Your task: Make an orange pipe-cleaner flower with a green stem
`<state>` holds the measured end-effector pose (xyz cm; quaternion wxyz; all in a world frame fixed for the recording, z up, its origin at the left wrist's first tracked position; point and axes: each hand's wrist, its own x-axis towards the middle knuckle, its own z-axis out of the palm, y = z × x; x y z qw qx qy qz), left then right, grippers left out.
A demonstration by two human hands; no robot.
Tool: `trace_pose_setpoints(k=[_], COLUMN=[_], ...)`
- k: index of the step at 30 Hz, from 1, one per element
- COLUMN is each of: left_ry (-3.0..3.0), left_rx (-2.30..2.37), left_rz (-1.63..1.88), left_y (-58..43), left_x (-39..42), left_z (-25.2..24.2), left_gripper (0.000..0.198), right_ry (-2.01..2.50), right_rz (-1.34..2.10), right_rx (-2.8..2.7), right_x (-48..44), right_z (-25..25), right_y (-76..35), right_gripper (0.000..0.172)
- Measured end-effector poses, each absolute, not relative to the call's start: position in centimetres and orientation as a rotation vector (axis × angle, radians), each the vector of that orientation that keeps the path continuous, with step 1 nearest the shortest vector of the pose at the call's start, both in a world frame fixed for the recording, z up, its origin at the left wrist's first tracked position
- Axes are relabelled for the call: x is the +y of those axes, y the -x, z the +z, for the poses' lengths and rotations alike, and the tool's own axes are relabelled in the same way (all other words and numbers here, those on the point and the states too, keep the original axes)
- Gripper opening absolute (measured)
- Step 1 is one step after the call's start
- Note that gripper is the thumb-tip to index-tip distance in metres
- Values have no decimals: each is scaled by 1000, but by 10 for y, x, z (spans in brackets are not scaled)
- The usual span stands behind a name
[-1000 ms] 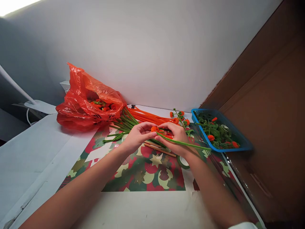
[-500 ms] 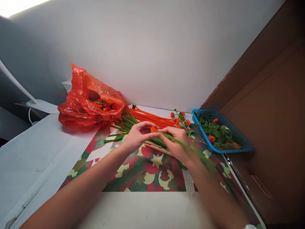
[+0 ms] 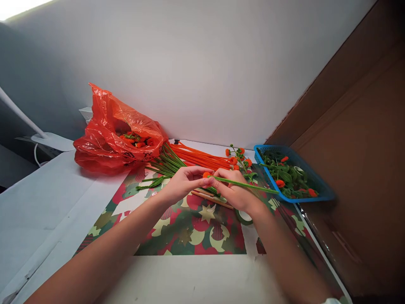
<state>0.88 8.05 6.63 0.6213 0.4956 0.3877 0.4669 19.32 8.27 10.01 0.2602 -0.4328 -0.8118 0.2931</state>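
Over the middle of the table, my left hand (image 3: 181, 185) is closed, fingertips pinching a small orange flower (image 3: 206, 174) made of fuzzy wire. My right hand (image 3: 236, 192) meets it there, its thumb and fingers closed on a green pipe cleaner (image 3: 253, 186) that runs from the flower out to the right. The fingers partly cover the flower, so the join with the stem is hidden. Just behind the hands lie bundles of green pipe cleaners (image 3: 169, 161) and orange pipe cleaners (image 3: 202, 157). Thin wooden sticks (image 3: 218, 202) lie below the fingers.
At the back left, a red plastic bag (image 3: 117, 145) holds orange flowers. A blue basket (image 3: 268, 173) with leaves and flowers stands right. Nearby are a sprig of orange flowers (image 3: 241, 158) and a green tape roll (image 3: 244, 218), partly under my right wrist. Patterned paper (image 3: 196, 236) covers the tabletop.
The green pipe cleaner has swung up from along my right forearm and now points right, toward the basket. My fingertips have drawn closer together around the orange flower.
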Motion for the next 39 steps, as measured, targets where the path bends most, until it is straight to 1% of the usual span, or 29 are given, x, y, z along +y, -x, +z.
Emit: trace_pose_setpoints(k=[3,9,13,19,22,25,28,34,39], left_ry=[-1124,-1195,-1243,-1209,-1121,-1064,-1057,-1153,-1237], left_rx=[863,888,901,903,935,982,1000,1048,1024], left_rz=[1054,1053,1089,1128,1096,976,857,798,762], left_y=[-9,-8,-8,-10,-9,-5,0,5,4], left_x=[80,80,81,81,82,84,84,81,79], left_z=[67,66,63,64,64,66,72,83,85], left_gripper=[35,38,38,37,41,43,40,36,25], right_ry=[1153,1135,1086,1020,978,964,956,817,746], right_rz=[858,898,924,985,881,719,620,453,233], right_rx=[-2161,-2070,-1965,-1885,-1954,-2052,-2119,-2343,-2484], right_x=[83,90,92,87,85,84,86,90,94], right_z=[97,82,74,77,79,78,77,74,75], right_y=[-192,-186,-179,-175,-176,-178,-179,-184,-188], right_gripper=[38,49,47,43,36,28,29,25,28])
